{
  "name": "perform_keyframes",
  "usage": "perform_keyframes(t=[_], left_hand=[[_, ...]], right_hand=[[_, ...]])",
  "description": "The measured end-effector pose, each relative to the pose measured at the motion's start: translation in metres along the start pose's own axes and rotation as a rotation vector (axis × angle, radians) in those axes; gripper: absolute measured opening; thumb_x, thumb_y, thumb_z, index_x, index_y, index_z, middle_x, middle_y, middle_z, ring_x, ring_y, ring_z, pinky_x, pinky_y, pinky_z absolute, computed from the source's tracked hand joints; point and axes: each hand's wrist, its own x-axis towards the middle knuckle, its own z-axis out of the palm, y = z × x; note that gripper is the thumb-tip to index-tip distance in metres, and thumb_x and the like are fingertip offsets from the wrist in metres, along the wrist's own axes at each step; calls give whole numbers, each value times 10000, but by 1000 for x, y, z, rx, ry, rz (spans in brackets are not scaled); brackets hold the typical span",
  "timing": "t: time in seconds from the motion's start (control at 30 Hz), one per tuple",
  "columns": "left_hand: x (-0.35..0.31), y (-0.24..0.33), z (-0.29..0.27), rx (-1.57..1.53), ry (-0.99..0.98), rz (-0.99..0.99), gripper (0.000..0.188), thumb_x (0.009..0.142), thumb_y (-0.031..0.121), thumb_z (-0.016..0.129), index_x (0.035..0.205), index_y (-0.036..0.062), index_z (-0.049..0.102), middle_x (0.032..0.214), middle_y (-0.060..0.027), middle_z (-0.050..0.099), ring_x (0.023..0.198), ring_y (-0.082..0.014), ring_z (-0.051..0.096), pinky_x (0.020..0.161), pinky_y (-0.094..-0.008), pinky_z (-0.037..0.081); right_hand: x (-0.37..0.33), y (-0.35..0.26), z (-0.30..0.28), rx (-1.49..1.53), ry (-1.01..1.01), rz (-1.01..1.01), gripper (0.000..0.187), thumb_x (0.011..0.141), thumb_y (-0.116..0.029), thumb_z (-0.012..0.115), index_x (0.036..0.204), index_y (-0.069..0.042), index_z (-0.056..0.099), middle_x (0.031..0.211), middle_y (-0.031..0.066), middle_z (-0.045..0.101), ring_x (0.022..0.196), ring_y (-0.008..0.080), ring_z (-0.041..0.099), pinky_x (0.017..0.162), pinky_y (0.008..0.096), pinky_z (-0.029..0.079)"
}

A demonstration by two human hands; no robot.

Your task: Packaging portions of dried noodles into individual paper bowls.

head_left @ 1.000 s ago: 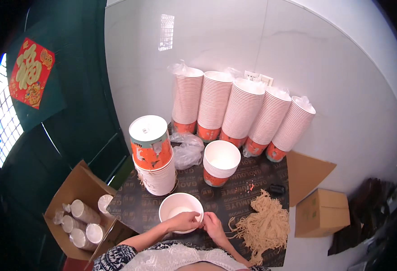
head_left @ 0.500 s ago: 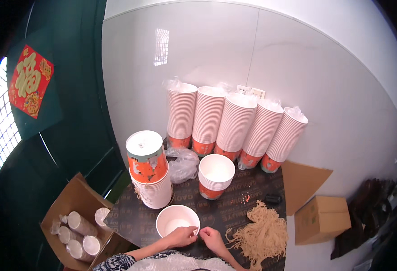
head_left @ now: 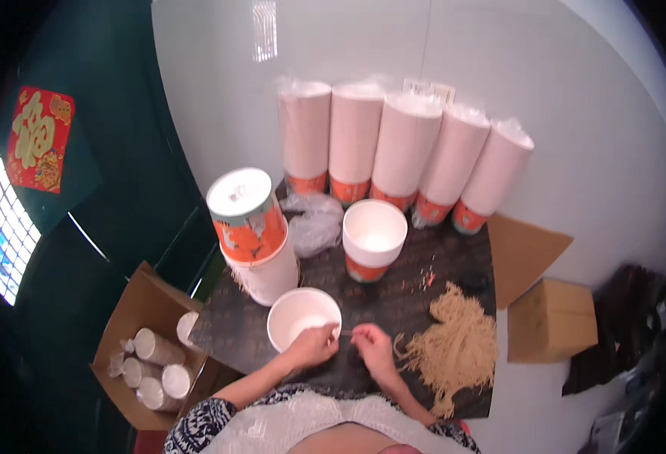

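While blurred, both hands' fingers (head_left: 330, 338) pinch thin strand (head_left: 346, 331) | bowl (head_left: 303, 316) beside.

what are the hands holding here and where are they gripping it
A thin strand is pinched between the left hand and right hand, one fingertip grip near each end, beside the white cup.

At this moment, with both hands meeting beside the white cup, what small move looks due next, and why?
Probably pulling the thin strand taut at the rim of the open white cup: the left hand and right hand each pinch an end of it there, while the pile of tan strands lies beside the right hand.
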Motion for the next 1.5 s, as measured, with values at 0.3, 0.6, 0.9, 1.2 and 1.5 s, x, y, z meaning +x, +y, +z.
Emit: perform_keyframes(t=[0.3, 0.6, 0.9, 1.2, 1.5], left_hand=[[23, 19, -33, 31, 124, 33, 308, 847, 106, 529, 1124, -17, 583, 749, -245, 641, 721, -395, 648, 670, -465, 512], [22, 21, -37, 4, 68, -31, 303, 912, 45, 489, 1196, -33, 559, 778, -170, 666, 727, -242, 659, 673, -347, 503], [20, 27, -36, -115, 57, -72, 302, 916, 51, 497, 1199, -25, 566, 775, -141, 670, 717, -197, 648, 663, -324, 502], [23, 24, -34, -75, 45, -54, 296, 918, 50, 497, 1194, -25, 572, 757, -137, 663, 692, -176, 641, 629, -320, 495], [24, 25, -31, -69, 41, -35, 299, 909, 50, 500, 1188, -30, 574, 750, -149, 663, 684, -189, 647, 614, -323, 494]], right_hand=[[22, -58, -6, 267, 75, 155, 90, 876, -47, 602, 950, -17, 644, 817, -18, 635, 691, 22, 533, 566, 168, 397], [25, -46, 7, 427, 31, 74, 80, 902, -65, 587, 972, -29, 603, 810, 3, 624, 540, -18, 391, 445, 150, 270], [25, -55, 13, 341, 3, -5, 91, 898, -55, 597, 983, -24, 605, 830, -15, 629, 598, -13, 455, 489, 144, 299], [29, -40, 16, 215, 62, -59, 56, 895, -41, 601, 936, -9, 624, 798, -20, 618, 666, 3, 499, 557, 149, 366], [29, -26, 24, 119, 168, -112, 55, 866, -47, 633, 878, 4, 616, 742, -10, 601, 651, 34, 513, 593, 207, 438]])
